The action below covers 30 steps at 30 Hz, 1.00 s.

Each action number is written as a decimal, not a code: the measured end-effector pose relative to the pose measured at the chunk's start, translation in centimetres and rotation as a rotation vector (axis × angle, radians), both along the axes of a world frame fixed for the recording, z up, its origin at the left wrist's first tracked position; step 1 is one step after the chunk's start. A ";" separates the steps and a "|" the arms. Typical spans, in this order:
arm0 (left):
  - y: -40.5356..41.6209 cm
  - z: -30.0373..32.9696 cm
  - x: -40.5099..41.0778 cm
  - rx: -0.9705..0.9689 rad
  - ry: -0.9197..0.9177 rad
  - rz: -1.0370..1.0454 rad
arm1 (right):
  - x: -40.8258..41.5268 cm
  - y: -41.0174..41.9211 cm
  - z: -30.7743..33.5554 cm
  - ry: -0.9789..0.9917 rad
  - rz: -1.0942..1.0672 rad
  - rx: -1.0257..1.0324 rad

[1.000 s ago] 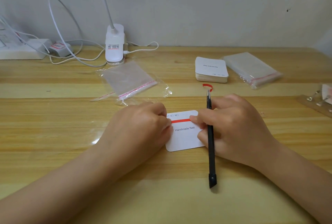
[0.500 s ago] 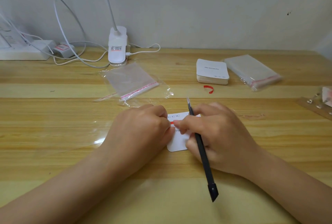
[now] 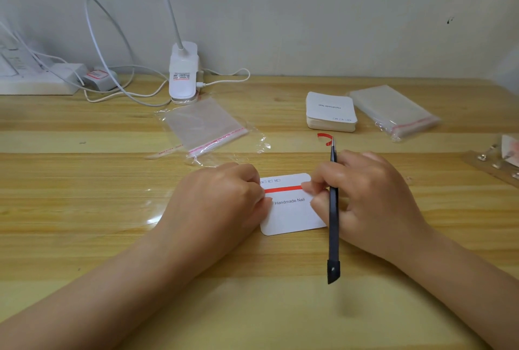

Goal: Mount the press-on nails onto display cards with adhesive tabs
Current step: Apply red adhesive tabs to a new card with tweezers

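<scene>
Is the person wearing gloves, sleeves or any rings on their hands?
No gloves: the left hand and the right hand are bare. No ring, watch or bracelet shows on the fingers or wrists. Both forearms are bare to the picture's edge, with no sleeve in view. The fingernails cannot be made out.

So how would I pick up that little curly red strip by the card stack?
Pinch the raised curl of the red strip from above. Its ends arch up off the table, so fingertips can probably close on them; the rest is too thin to grab.
</scene>
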<state>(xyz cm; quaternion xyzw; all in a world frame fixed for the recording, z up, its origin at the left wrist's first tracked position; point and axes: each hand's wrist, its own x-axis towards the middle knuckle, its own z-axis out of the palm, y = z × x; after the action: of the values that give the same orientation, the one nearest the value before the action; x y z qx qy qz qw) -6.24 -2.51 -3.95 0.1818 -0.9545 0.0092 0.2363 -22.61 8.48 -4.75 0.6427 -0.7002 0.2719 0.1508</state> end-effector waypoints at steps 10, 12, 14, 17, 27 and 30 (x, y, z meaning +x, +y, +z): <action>-1.1 0.4 0.3 0.259 -0.069 -0.021 | 0.0 0.0 0.2 0.017 -0.032 -0.022; -1.8 0.8 0.9 0.367 -0.032 -0.077 | 0.1 -0.1 0.1 -0.022 -0.025 -0.024; -2.6 1.5 1.8 0.485 0.089 -0.108 | 0.0 -0.2 0.0 -0.120 -0.017 -0.022; -4.5 2.3 3.2 0.488 0.151 -0.077 | -0.1 -0.4 0.1 -0.311 0.008 -0.024; -6.4 1.0 5.5 0.594 0.035 0.017 | 2.3 -3.0 1.5 -0.429 0.159 0.190; -6.4 0.8 5.7 0.695 0.038 0.013 | 4.2 -4.6 2.1 -0.461 0.273 0.219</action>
<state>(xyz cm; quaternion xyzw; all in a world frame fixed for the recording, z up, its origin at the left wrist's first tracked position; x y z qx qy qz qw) -0.52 -8.91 -3.10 0.2578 -0.8947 -0.3184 0.1779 -18.38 3.84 -2.69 0.6648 -0.6481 0.3512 -0.1209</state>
